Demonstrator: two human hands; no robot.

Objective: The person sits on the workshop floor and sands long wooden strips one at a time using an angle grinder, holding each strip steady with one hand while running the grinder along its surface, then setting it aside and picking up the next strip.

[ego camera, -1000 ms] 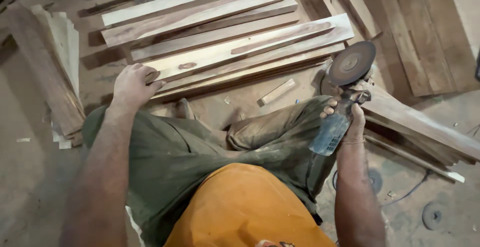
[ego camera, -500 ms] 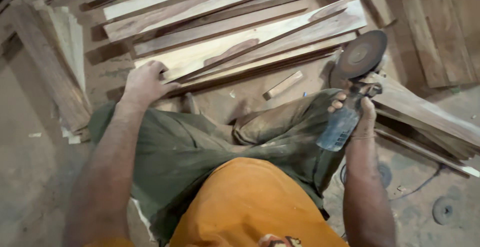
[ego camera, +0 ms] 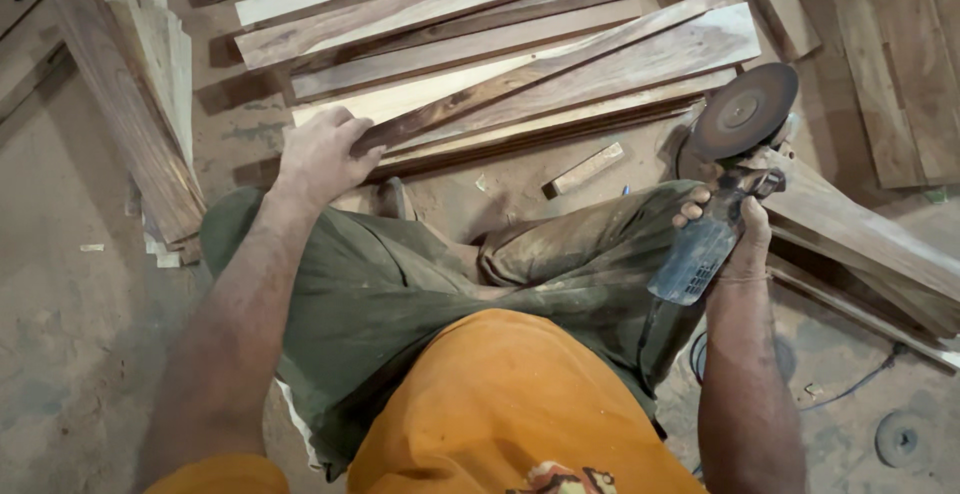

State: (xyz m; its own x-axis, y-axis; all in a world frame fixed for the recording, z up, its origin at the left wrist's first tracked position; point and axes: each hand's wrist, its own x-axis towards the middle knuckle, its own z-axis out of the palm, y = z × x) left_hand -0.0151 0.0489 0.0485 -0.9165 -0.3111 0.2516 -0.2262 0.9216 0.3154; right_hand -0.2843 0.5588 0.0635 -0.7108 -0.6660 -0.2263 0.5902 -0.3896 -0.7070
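The right hand (ego camera: 728, 229) is closed around the body of an angle grinder (ego camera: 715, 189), disc raised beside the knee. The left hand (ego camera: 318, 154) grips the near end of a dark wooden slat (ego camera: 520, 84) lying diagonally across the stacked planks (ego camera: 430, 4) beyond.

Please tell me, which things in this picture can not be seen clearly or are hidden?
Head view only:
- Left hand: fingertips curl out of sight over the plank end.
- Grinder: the right hand covers its body, so the switch is hidden; whether the disc spins cannot be told.
- Cable: its end is hidden behind the arm.
- Feet: hidden under the folded legs.
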